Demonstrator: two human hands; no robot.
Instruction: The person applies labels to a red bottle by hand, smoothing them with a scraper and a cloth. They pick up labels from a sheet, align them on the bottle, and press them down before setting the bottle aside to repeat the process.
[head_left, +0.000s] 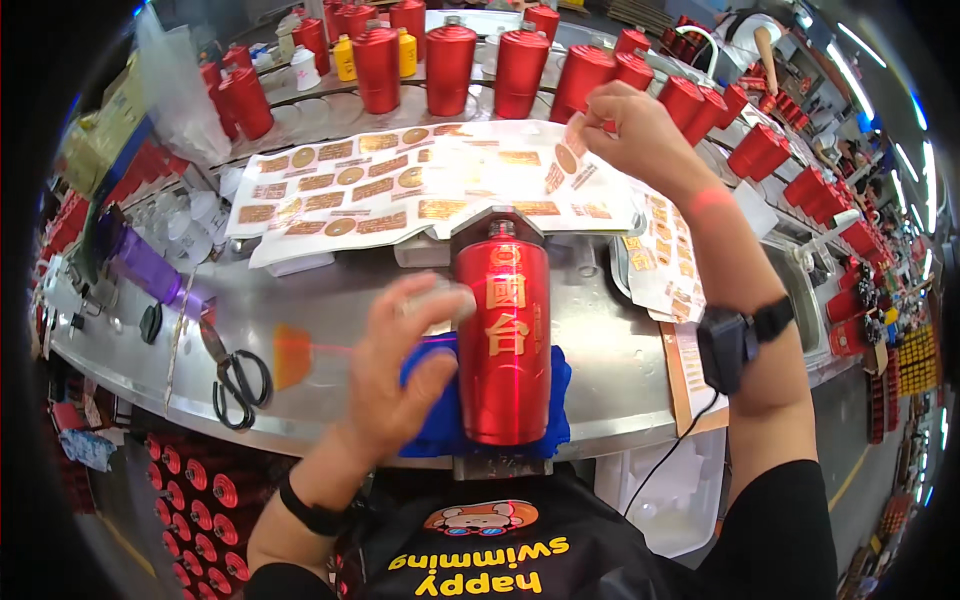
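Note:
A glossy red bottle point(505, 380) with gold lettering lies in front of me, its neck pointing away, on a blue cloth point(558, 400) in a metal holder point(500, 214). Beside its left flank, my left hand point(405, 350) hovers with the fingers apart, slightly blurred; I cannot tell whether a fingertip touches the bottle. My right hand point(635, 130) is raised over the right part of a white sheet of gold decals point(440, 185). Thumb and forefinger pinch a small decal point(568, 160), which hangs above the sheet.
Several red bottles point(450, 70) stand along the far conveyor. Black-handled scissors point(240, 380) and a purple bottle point(145, 260) lie at left. More decal sheets point(660, 255) are at right, above a white bin point(665, 490). Another person point(750, 45) works at far right.

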